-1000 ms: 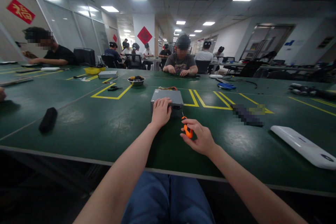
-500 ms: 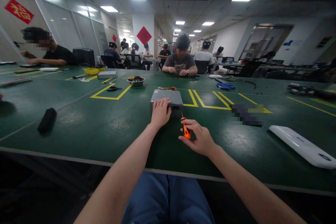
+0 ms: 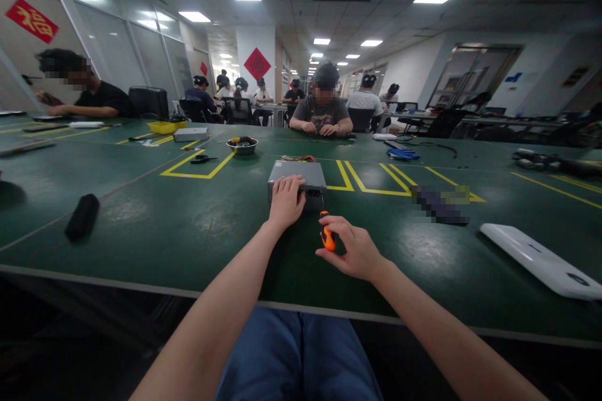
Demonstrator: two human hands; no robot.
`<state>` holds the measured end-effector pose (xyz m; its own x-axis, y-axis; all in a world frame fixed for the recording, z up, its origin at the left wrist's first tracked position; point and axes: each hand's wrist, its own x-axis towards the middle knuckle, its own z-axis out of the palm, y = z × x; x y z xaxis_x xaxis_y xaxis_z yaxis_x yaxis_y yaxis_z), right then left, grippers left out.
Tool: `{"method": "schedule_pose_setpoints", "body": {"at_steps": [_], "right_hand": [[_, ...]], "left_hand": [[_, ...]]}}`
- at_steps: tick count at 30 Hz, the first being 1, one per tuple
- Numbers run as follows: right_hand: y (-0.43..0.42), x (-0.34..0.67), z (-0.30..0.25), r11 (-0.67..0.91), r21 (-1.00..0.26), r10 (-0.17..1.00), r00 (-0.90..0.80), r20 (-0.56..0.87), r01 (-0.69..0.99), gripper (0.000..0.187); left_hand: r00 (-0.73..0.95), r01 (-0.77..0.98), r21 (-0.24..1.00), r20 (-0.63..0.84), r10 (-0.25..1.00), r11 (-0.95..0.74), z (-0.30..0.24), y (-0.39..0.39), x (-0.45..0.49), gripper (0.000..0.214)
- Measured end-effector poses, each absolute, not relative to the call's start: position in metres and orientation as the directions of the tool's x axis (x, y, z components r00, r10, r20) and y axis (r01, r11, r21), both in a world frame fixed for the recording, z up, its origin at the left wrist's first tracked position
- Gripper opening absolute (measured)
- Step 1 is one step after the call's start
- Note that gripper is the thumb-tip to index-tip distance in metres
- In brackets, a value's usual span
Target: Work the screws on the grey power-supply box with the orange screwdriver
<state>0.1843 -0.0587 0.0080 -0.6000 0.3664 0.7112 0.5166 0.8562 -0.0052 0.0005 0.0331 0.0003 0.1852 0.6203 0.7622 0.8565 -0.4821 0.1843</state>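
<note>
A grey metal box [image 3: 301, 173] lies on the green table [image 3: 188, 225] straight ahead of me. My left hand [image 3: 285, 202] rests on its near left corner, fingers curled over the top edge. My right hand [image 3: 353, 252] is closed round the handle of an orange screwdriver [image 3: 327, 237], whose tip points at the box's near face. Coloured wires [image 3: 296, 158] show behind the box.
A black oblong object [image 3: 82, 216] lies at the left, a long white device [image 3: 540, 260] at the right. A metal bowl [image 3: 241, 145], scissors [image 3: 201, 159], a second grey box [image 3: 190, 134] and a yellow tray [image 3: 162, 127] sit farther back. A person [image 3: 322, 109] works opposite; others sit around.
My right hand with the orange screwdriver has shifted slightly left and closer to the box. My left hand stays on the box.
</note>
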Motion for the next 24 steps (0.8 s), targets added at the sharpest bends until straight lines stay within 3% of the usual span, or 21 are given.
{"method": "schedule_pose_setpoints", "body": {"at_steps": [6, 12, 19, 24], "right_hand": [[-0.0617, 0.1834, 0.0108, 0.85, 0.066, 0.353, -0.658, 0.665, 0.523, 0.027], [-0.0549, 0.1851, 0.0031, 0.85, -0.051, 0.377, -0.537, 0.755, 0.525, 0.035], [-0.0589, 0.1845, 0.0093, 0.858, 0.032, 0.373, -0.666, 0.646, 0.512, 0.033], [-0.0575, 0.1837, 0.008, 0.852, 0.021, 0.333, -0.573, 0.749, 0.523, 0.03]], "left_hand": [[0.189, 0.859, 0.172, 0.769, 0.611, -0.482, -0.001, 0.0346, 0.0009, 0.027], [0.189, 0.855, 0.18, 0.765, 0.615, -0.486, 0.0, 0.0342, 0.0006, 0.027], [0.185, 0.855, 0.182, 0.767, 0.614, -0.485, -0.0009, 0.0352, 0.0004, 0.027], [0.188, 0.856, 0.177, 0.769, 0.611, -0.486, -0.0007, 0.0346, -0.0004, 0.026]]}}
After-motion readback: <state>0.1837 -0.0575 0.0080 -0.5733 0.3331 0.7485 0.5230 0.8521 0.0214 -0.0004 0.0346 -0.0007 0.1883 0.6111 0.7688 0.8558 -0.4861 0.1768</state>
